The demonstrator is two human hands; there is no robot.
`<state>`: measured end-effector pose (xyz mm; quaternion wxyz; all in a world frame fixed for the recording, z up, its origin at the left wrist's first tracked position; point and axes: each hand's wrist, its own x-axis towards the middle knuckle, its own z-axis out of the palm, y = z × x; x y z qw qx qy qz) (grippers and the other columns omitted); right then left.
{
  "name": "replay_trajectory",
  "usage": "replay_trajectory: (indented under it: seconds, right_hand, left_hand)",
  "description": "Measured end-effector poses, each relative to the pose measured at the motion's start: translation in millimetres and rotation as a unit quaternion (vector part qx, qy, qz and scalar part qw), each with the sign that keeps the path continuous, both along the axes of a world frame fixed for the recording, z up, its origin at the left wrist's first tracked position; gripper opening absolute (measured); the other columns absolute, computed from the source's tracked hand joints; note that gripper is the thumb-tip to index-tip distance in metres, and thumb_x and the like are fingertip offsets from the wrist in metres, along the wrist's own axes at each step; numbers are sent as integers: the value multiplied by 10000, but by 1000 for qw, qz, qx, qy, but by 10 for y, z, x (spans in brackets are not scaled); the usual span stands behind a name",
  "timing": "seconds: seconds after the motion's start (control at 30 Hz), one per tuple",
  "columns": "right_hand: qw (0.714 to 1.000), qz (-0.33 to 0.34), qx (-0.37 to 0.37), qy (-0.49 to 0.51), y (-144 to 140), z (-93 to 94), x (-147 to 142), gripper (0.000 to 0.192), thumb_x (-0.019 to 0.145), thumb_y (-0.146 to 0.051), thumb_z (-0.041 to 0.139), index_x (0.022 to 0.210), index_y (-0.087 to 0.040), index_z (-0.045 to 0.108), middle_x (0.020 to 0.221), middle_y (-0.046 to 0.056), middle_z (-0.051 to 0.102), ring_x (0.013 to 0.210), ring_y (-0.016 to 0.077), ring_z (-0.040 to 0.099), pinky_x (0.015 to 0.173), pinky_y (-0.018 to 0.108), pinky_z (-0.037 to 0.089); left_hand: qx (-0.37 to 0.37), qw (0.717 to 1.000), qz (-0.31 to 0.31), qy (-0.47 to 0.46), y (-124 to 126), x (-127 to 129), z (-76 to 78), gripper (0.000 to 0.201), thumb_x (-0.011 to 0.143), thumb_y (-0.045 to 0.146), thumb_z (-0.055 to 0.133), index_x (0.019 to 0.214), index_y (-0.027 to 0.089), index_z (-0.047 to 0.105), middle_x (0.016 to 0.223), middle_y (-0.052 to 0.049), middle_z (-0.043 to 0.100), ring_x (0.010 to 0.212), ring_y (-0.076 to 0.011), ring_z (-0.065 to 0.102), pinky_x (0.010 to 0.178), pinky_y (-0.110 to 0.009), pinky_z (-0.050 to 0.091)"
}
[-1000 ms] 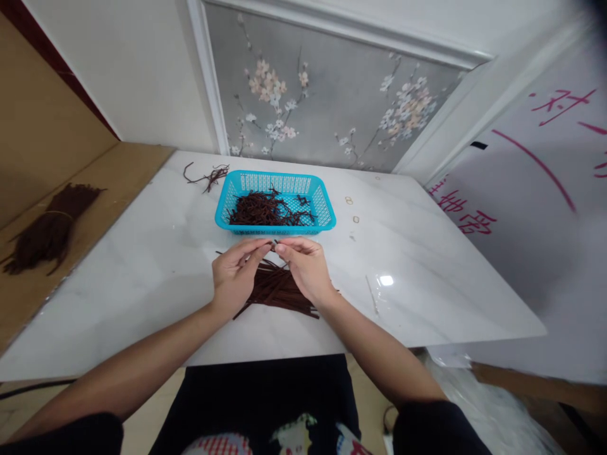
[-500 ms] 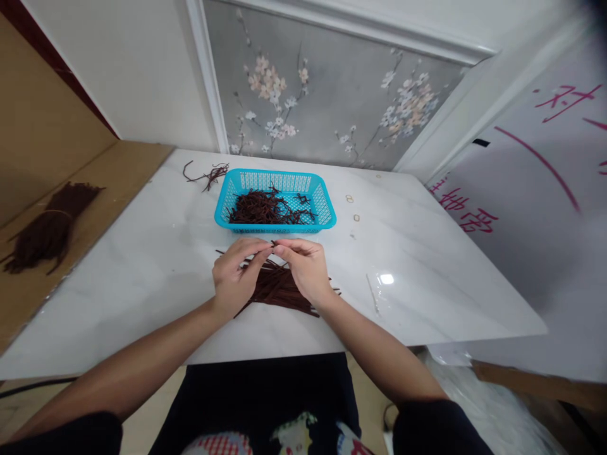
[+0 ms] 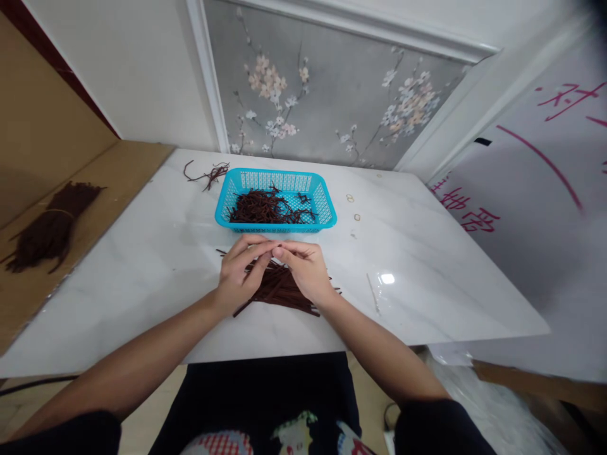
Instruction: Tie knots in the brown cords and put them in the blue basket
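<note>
My left hand (image 3: pixel 241 273) and my right hand (image 3: pixel 305 268) meet fingertip to fingertip just in front of a blue plastic basket (image 3: pixel 326 218). Between the fingertips both hands pinch one short dark brown strip (image 3: pixel 277 246). Under the hands a loose pile of brown strips (image 3: pixel 276 285) lies on the white marble table (image 3: pixel 156 265). More brown strips (image 3: pixel 263 207), tangled and knotted, fill the basket.
A few stray brown strips (image 3: pixel 208 173) lie at the table's far left. Small gold rings (image 3: pixel 349 198) sit right of the basket, and a thin pale stick (image 3: pixel 372 292) lies right of my hands. A large brown bundle (image 3: pixel 47 229) rests on the cardboard to the left.
My left hand's fingers have stretched further forward over the strip toward the right fingertips. The hands stay in the same place in front of the basket.
</note>
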<state>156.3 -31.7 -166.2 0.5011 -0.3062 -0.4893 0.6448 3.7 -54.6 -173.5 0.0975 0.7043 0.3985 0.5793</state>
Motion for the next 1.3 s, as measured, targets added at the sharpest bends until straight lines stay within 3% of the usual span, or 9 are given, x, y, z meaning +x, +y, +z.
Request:
replay_trajectory:
  seconds: [0.17, 0.3, 0.4, 0.57, 0.77, 0.9, 1.13, 1.3]
  right_hand:
    - [1000, -10, -15, 7, 26, -39, -16, 120, 739, -345, 813, 845, -288, 815, 932, -5, 797, 932, 204, 708, 952, 370, 530]
    - [997, -20, -65, 37, 72, -103, -35, 141, 690, -345, 848, 805, -272, 812, 917, 5, 801, 938, 208, 715, 972, 386, 525]
    - [996, -23, -80, 45, 95, -118, -38, 163, 661, -330, 867, 800, -266, 813, 892, 6, 800, 914, 200, 714, 964, 380, 524]
    - [991, -17, -110, 75, 100, -90, -38, 169, 647, -333, 872, 792, -269, 812, 883, 5, 797, 888, 186, 696, 925, 356, 521]
    - [987, -12, -129, 93, 118, -106, -27, 181, 643, -318, 876, 808, -278, 812, 871, -6, 796, 835, 145, 669, 879, 314, 504]
    - [989, -1, -115, 92, 124, -114, -22, 173, 655, -331, 870, 810, -279, 814, 887, -1, 796, 841, 145, 668, 884, 313, 499]
    - [989, -15, -110, 97, 132, -104, -25, 145, 654, -276, 870, 788, -270, 816, 803, -29, 785, 712, 108, 617, 795, 282, 499]
    - [989, -32, -110, 96, 147, -115, -25, 185, 626, -287, 884, 797, -268, 816, 799, -24, 787, 739, 131, 640, 825, 315, 505]
  left_hand:
    - [-35, 998, 29, -33, 26, 34, -73, 167, 890, 226, 645, 1043, 221, 710, 952, -48, 716, 890, -158, 685, 843, -294, 559]
    - [-103, 983, 65, -135, 72, 78, -168, 276, 828, 328, 723, 1045, 197, 613, 877, -22, 718, 826, -146, 701, 804, -281, 574]
    - [-127, 980, 63, -139, 92, 91, -181, 257, 817, 354, 727, 988, 199, 612, 876, -19, 717, 822, -140, 703, 779, -262, 569]
    - [-186, 973, 45, -133, 78, 92, -109, 283, 822, 364, 719, 1059, 213, 680, 950, -38, 739, 855, -149, 706, 764, -245, 565]
    - [-237, 956, 33, -171, 79, 87, -69, 262, 791, 413, 750, 959, 213, 749, 959, -53, 761, 852, -173, 714, 760, -261, 576]
    - [-276, 940, -7, -201, 99, 70, -43, 299, 778, 424, 760, 963, 189, 755, 973, -70, 760, 874, -190, 708, 743, -259, 564]
    - [-256, 940, 11, -226, 83, 46, -13, 268, 814, 441, 725, 866, 178, 709, 801, -22, 712, 756, -144, 680, 702, -220, 527]
    - [-306, 930, -35, -200, 97, 36, -20, 284, 798, 437, 744, 838, 158, 704, 782, -27, 714, 727, -138, 673, 689, -218, 534]
